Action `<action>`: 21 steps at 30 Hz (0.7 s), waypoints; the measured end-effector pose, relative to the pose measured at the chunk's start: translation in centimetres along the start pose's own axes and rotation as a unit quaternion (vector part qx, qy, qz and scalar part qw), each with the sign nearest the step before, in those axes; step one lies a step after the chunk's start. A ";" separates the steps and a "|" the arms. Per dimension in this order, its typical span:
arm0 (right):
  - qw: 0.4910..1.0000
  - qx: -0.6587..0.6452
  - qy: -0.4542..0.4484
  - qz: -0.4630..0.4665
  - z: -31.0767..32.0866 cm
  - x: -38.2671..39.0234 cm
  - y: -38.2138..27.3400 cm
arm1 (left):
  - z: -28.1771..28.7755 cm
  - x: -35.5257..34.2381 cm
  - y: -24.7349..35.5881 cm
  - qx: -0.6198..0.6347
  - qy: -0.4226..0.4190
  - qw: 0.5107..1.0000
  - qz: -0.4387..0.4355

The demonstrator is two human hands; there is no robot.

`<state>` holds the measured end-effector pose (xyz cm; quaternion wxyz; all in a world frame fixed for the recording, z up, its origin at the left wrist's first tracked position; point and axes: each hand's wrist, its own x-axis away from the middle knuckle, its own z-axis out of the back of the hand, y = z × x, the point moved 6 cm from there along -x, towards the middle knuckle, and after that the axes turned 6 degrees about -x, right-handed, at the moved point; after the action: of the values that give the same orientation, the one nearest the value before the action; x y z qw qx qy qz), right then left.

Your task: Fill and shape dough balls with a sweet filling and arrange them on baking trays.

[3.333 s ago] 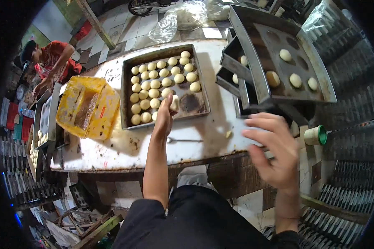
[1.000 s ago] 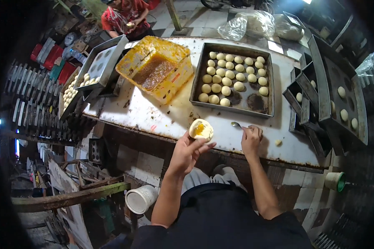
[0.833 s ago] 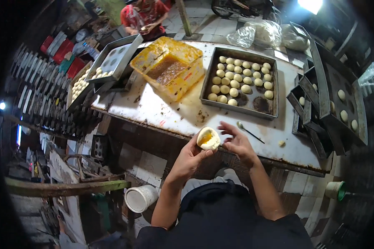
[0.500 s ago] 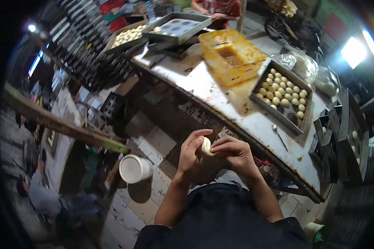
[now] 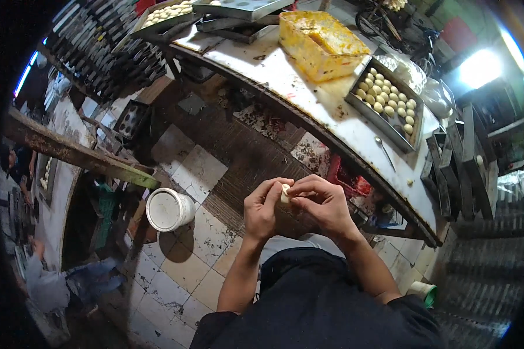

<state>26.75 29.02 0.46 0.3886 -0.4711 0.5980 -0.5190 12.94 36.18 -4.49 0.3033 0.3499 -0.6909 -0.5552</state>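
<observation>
In front of my body, a small piece of pale dough [image 5: 284,194] is pinched between both hands. My left hand [image 5: 262,210] is closed round its left side, thumb and fingers up against it. From the right, the thumb and fingertips of my right hand [image 5: 324,205] press on the dough's edge. My hands cover much of the piece. Beyond them on the table [image 5: 326,107], a metal tray [image 5: 377,124] holds several round dough balls [image 5: 379,107]. A spoon [image 5: 385,153] lies beside that tray.
A yellow tub [image 5: 308,58] with smeared walls stands on the table. More trays [image 5: 239,8] are stacked at its far left, others [image 5: 470,157] lean at its right end. A white lidded bucket [image 5: 167,209] stands on the floor. A person [image 5: 70,285] is at the far left.
The dough looked longer and folded before; now it is smaller and rounder between my fingers. My hands have drawn closer together. The table and trays sit higher in view.
</observation>
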 end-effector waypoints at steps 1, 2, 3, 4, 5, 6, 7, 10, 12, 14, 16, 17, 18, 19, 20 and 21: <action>0.999 -0.034 0.009 -0.020 1.2 0.7 0.4 | -1.4 0.1 0.1 -0.009 -0.029 1.000 0.009; 0.999 -0.035 0.017 -0.011 2.4 1.6 0.2 | -3.0 0.4 0.3 -0.012 -0.040 0.999 0.005; 0.998 -0.018 0.058 -0.019 4.1 2.5 -0.1 | -4.9 0.7 1.4 -0.064 -0.025 0.994 -0.082; 0.995 -0.003 0.094 -0.027 5.8 3.3 -0.2 | -6.9 1.3 2.6 -0.116 -0.007 0.979 -0.169; 0.995 -0.003 0.095 0.016 7.8 4.3 -0.3 | -9.6 1.7 3.4 -0.175 -0.004 0.964 -0.201; 0.994 -0.003 0.108 0.027 10.0 5.6 -0.3 | -11.8 1.8 3.2 -0.175 -0.019 0.962 -0.209; 0.993 -0.007 0.116 0.020 12.0 7.2 -0.1 | -13.8 1.9 2.2 -0.194 -0.051 0.963 -0.182; 0.977 0.111 0.139 0.116 17.4 12.4 -1.1 | -20.4 2.3 -1.5 -0.189 -0.099 0.968 -0.135; 0.961 0.165 0.160 0.151 21.0 16.5 -1.4 | -24.9 3.0 -5.0 -0.203 -0.139 0.969 0.019; 0.965 0.086 0.230 0.088 25.2 20.7 -0.4 | -30.5 4.2 -6.4 -0.264 -0.228 0.937 0.019; 0.955 -0.002 0.295 0.024 29.2 23.9 0.6 | -35.8 5.8 -6.5 -0.267 -0.318 0.909 0.038; 0.941 0.024 0.334 0.053 31.1 25.4 0.4 | -38.0 6.0 -6.4 -0.274 -0.330 0.903 0.041; 0.923 0.051 0.373 0.080 32.9 26.8 0.3 | -40.2 6.0 -6.4 -0.254 -0.359 0.897 0.052; 0.924 0.077 0.342 0.149 34.3 27.4 -0.1 | -41.9 5.9 -6.6 -0.237 -0.386 0.889 0.066; 0.922 0.067 0.354 0.145 35.2 28.0 -1.0 | -43.4 5.4 -7.1 -0.182 -0.380 0.903 0.089; 0.924 0.012 0.347 0.163 35.9 28.5 -2.2 | -44.7 5.0 -7.1 -0.180 -0.400 0.894 0.091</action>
<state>54.08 -7.74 -2.35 0.2419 -0.1530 0.7574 -0.5870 47.21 6.26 -2.37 0.1088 -0.0267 -0.6709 -0.7331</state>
